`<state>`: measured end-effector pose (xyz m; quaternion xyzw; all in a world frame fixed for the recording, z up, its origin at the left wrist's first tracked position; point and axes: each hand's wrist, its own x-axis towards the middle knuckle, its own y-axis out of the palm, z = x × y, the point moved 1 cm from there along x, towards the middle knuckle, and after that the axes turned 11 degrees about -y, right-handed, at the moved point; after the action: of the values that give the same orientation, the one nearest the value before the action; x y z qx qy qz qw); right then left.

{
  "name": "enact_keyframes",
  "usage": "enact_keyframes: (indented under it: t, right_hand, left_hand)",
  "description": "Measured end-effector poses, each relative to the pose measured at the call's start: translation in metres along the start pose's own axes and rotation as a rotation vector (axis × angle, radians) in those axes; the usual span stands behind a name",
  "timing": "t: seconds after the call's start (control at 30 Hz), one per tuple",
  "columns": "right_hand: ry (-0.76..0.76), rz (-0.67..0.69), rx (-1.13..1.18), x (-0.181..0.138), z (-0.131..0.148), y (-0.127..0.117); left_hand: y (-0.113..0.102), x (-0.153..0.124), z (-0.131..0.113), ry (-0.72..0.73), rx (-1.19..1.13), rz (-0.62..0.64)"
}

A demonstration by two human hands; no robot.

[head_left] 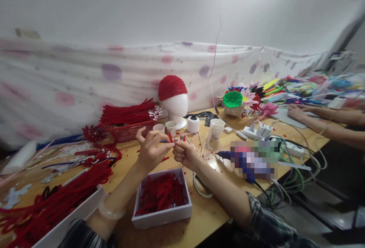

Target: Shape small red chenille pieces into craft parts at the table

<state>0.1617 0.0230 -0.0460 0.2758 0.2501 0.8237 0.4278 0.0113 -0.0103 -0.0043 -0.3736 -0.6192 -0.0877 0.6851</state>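
My left hand (154, 150) is closed in a pinch, with a short red pipe cleaner piece (170, 137) standing up at its fingertips. Close against it, my right hand (185, 153) has its fingers curled and its thumb at the same red piece. A small shiny spot and a bit of red show above the right fingers, too small to make out. Both hands are raised above the far rim of a white box (162, 221), which holds many short red fuzzy strips (162, 194).
Behind my hands are paper cups (171, 128), a white foam head (176, 107) with a red cap, and a red basket (128, 133) of red stems. A blue-handled tool (225, 155) and power strips (258, 131) lie right. A co-worker's hands (298, 112) are far right.
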Motion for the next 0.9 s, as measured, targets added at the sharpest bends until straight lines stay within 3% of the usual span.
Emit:
enact_keyframes:
  t: [0.1,0.17,0.23,0.4,0.53,0.77,0.9]
  right_hand:
    - [-0.011,0.013,-0.031,0.000,0.000,0.000]
    - [-0.054,0.004,-0.066,0.001,0.000,-0.001]
    - [-0.112,-0.010,-0.102,0.002,0.001,-0.002]
    - [-0.164,-0.001,-0.257,0.003,-0.001,-0.004]
    - [-0.158,0.046,-0.387,0.001,-0.001,-0.001]
    - [0.076,-0.053,-0.253,0.005,-0.002,-0.008]
    - [0.187,-0.094,-0.246,0.006,-0.007,-0.009]
  left_hand:
    - [0.003,-0.002,-0.002,0.038,0.022,0.019]
    - [0.005,-0.001,-0.001,-0.026,-0.030,0.075]
    - [0.006,0.002,0.000,-0.190,-0.140,0.131]
    - [0.009,0.007,0.009,-0.789,-0.562,0.294]
    - [0.012,0.008,0.013,-0.930,-0.752,0.371]
    - [0.011,0.012,0.009,-1.195,-1.052,0.235]
    - [0.009,0.016,0.006,-1.230,-1.089,0.163]
